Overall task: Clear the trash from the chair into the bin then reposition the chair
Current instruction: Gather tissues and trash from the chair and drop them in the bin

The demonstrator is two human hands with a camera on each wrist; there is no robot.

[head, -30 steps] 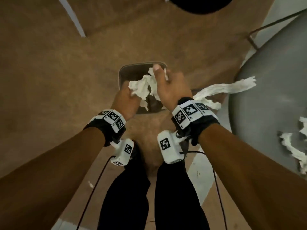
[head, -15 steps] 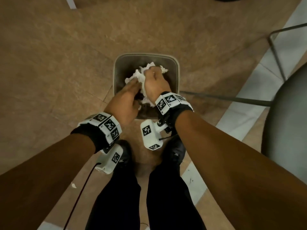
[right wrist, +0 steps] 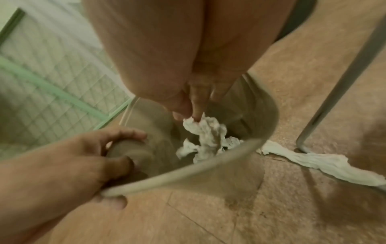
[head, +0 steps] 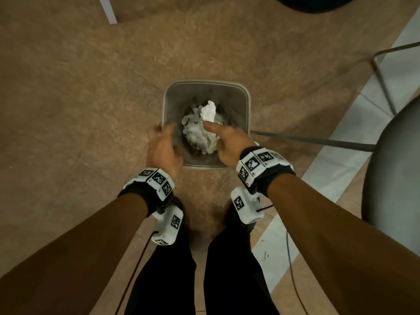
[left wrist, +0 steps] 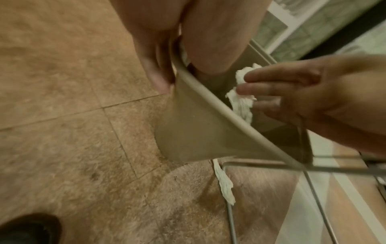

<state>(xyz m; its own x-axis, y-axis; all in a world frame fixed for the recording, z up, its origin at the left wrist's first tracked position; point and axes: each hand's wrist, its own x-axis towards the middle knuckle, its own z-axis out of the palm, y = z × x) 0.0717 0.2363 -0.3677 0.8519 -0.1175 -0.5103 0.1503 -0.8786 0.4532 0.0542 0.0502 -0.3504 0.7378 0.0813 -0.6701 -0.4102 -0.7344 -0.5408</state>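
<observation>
Left hand [head: 163, 148] clamped on the bin [head: 206, 84] rim, near-left corner, right hand [head: 227, 142] over the mouth, fingers nearly straight, tips touching crumpled paper [head: 200, 133] inside, 1 paper strip [right wrist: 313, 161] on the floor just beside the bin, chair seat [head: 395, 169] off right.

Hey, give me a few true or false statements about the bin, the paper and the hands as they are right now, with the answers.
1. The left hand grips the bin by its rim. True.
2. The bin is empty. False: crumpled paper lies inside it.
3. A strip of paper lies on the floor beside the bin. True.
4. The right hand holds the chair. False: it is over the bin, with its fingers at the crumpled paper.
</observation>
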